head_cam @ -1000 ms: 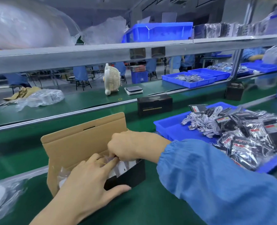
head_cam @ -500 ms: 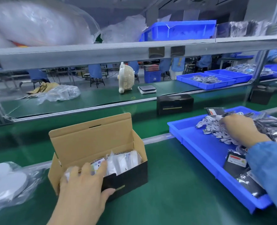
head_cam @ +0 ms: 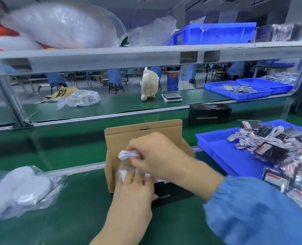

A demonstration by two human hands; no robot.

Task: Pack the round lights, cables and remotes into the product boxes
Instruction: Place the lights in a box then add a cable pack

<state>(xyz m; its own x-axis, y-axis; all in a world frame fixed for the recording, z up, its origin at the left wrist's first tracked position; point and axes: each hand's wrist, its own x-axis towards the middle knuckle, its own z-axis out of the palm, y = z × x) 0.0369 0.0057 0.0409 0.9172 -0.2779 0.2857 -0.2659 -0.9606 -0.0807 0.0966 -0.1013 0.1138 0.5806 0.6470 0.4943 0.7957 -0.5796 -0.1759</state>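
Observation:
An open product box (head_cam: 143, 133), black outside with a brown cardboard lid standing up, sits on the green belt at centre. My right hand (head_cam: 157, 156) holds a coiled white cable (head_cam: 127, 154) over the box opening. My left hand (head_cam: 134, 186) rests on the box's front, fingers touching the bagged white lights (head_cam: 122, 174) inside. A blue tray (head_cam: 222, 152) at the right holds white cables (head_cam: 244, 138) and bagged black remotes (head_cam: 270, 151). Bagged round lights (head_cam: 23, 188) lie at the left.
A closed black product box (head_cam: 209, 113) stands behind on the belt. A small white fan (head_cam: 149, 85) and a scale (head_cam: 171, 97) sit on the far bench, with more blue trays (head_cam: 238, 89). A grey shelf (head_cam: 146, 53) overhead carries plastic bags and a blue bin.
My right hand left the blue tray and came back over the box with a coiled white cable. My left hand stayed at the box front.

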